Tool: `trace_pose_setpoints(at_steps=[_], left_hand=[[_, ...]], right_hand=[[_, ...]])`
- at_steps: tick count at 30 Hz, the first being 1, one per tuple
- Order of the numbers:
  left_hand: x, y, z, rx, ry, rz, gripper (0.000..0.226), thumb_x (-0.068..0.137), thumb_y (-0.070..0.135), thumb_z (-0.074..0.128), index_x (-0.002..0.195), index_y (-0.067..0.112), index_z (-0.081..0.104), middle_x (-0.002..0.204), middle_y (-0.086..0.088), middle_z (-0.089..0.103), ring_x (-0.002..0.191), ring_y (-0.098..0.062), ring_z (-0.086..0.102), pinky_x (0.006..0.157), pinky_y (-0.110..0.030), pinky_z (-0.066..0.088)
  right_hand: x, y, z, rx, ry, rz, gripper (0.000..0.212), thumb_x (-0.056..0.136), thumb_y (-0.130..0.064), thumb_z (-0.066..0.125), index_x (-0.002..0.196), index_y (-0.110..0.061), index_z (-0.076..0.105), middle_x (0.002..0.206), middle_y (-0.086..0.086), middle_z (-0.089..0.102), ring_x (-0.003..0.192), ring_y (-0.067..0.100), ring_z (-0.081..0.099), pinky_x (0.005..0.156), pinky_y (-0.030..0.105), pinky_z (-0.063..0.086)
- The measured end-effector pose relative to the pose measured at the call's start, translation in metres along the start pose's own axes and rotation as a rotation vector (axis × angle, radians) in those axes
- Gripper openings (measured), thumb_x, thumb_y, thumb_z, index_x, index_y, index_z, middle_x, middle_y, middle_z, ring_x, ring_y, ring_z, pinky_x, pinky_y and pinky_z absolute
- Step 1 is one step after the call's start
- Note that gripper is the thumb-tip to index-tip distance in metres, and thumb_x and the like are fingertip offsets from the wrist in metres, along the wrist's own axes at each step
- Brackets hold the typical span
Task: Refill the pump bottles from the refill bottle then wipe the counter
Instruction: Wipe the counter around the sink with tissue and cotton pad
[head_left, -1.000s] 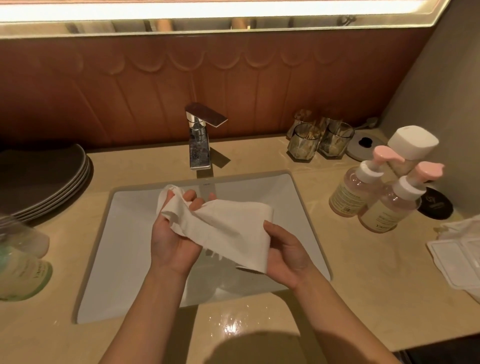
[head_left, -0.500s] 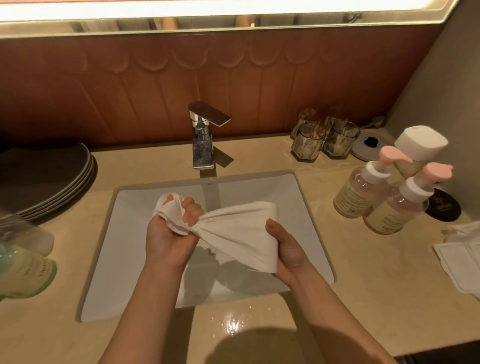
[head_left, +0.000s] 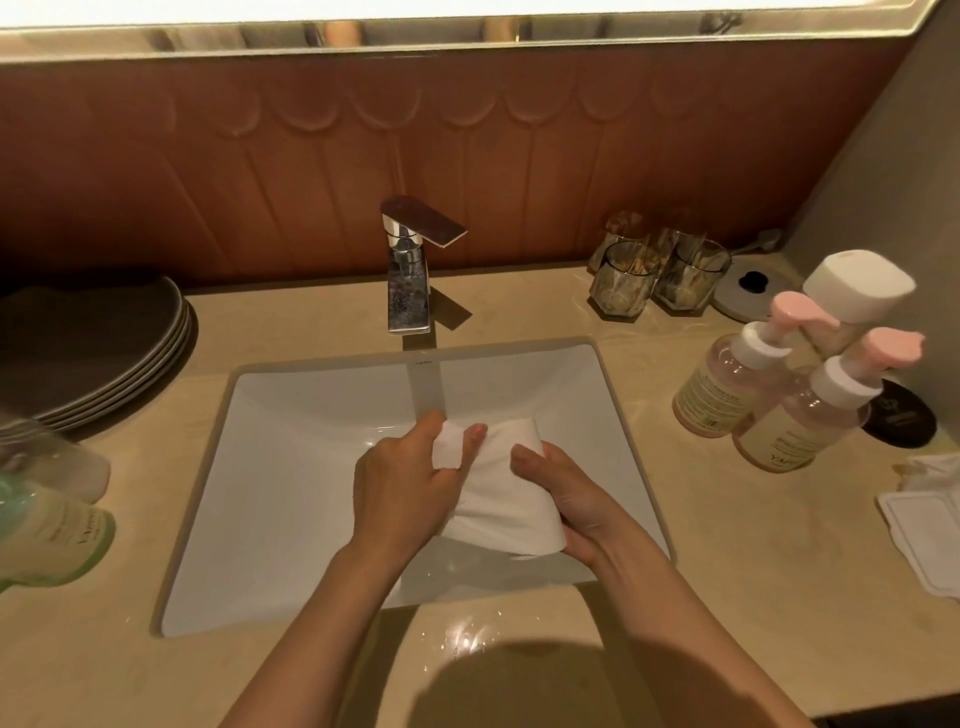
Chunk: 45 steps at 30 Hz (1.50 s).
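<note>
Gripping cloth (head_left: 501, 499), left hand (head_left: 400, 483), right hand (head_left: 579, 501); bottle (head_left: 795, 431) "YAP…"

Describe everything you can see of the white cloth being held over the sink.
The white cloth is plain and soft-looking, paper or thin fabric, bunched into a folded wad. It is held over the sink. The left hand grips its left end with curled fingers; the right hand wraps its right side. Wetness cannot be told.
</note>
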<state>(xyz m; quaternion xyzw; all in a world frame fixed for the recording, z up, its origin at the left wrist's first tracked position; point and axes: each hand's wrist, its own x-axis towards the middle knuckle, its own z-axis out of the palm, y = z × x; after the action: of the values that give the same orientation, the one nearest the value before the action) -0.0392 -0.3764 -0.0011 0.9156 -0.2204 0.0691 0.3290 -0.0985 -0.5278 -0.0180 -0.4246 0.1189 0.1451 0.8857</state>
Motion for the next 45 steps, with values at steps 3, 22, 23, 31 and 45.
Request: trace_pose_setpoints(at_steps=[3, 22, 23, 31, 45], left_hand=[[0.001, -0.004, 0.003, -0.06, 0.006, -0.007, 0.049, 0.079, 0.07, 0.031, 0.073, 0.024, 0.046, 0.058, 0.004, 0.053, 0.056, -0.023, 0.056, 0.049, -0.027, 0.04], [0.019, -0.006, 0.02, -0.331, -0.004, -0.186, 0.033, 0.08, 0.041, 0.069, 0.058, 0.027, 0.049, 0.055, 0.007, 0.054, 0.054, -0.01, 0.05, 0.052, -0.027, 0.038], [0.019, -0.005, 0.02, -0.332, -0.006, -0.187, 0.033, 0.08, 0.04, 0.069, 0.057, 0.028, 0.048, 0.054, 0.008, 0.052, 0.053, -0.009, 0.049, 0.052, -0.025, 0.037], [0.011, -0.007, 0.02, -0.315, -0.02, -0.22, 0.044, 0.08, 0.036, 0.072, 0.051, 0.03, 0.039, 0.044, 0.015, 0.041, 0.047, -0.004, 0.043, 0.049, -0.014, 0.029], [0.009, -0.004, 0.025, -0.316, -0.059, -0.183, 0.037, 0.08, 0.039, 0.069, 0.055, 0.028, 0.045, 0.053, 0.01, 0.05, 0.051, -0.005, 0.049, 0.049, -0.01, 0.031]], right_hand=[[0.002, 0.003, 0.003, 0.101, -0.028, 0.025, 0.088, 0.049, -0.039, 0.092, 0.121, -0.001, 0.058, 0.123, 0.024, 0.06, 0.11, 0.035, 0.061, 0.092, 0.042, 0.051], [0.015, -0.018, -0.022, -0.142, 0.098, -0.035, 0.102, 0.034, -0.043, 0.095, 0.12, -0.003, 0.056, 0.115, 0.021, 0.065, 0.103, 0.032, 0.064, 0.083, 0.038, 0.055], [0.016, -0.019, -0.024, -0.168, 0.108, -0.034, 0.102, 0.033, -0.044, 0.095, 0.118, -0.005, 0.057, 0.111, 0.019, 0.066, 0.1, 0.031, 0.065, 0.08, 0.037, 0.056], [0.017, -0.019, -0.034, -0.317, 0.084, -0.022, 0.078, 0.042, -0.032, 0.089, 0.111, -0.011, 0.059, 0.104, 0.011, 0.069, 0.096, 0.025, 0.067, 0.077, 0.033, 0.054], [0.016, -0.015, -0.048, -0.227, 0.039, -0.076, 0.098, 0.028, -0.046, 0.095, 0.108, -0.007, 0.055, 0.099, 0.012, 0.067, 0.091, 0.024, 0.067, 0.072, 0.032, 0.055]])
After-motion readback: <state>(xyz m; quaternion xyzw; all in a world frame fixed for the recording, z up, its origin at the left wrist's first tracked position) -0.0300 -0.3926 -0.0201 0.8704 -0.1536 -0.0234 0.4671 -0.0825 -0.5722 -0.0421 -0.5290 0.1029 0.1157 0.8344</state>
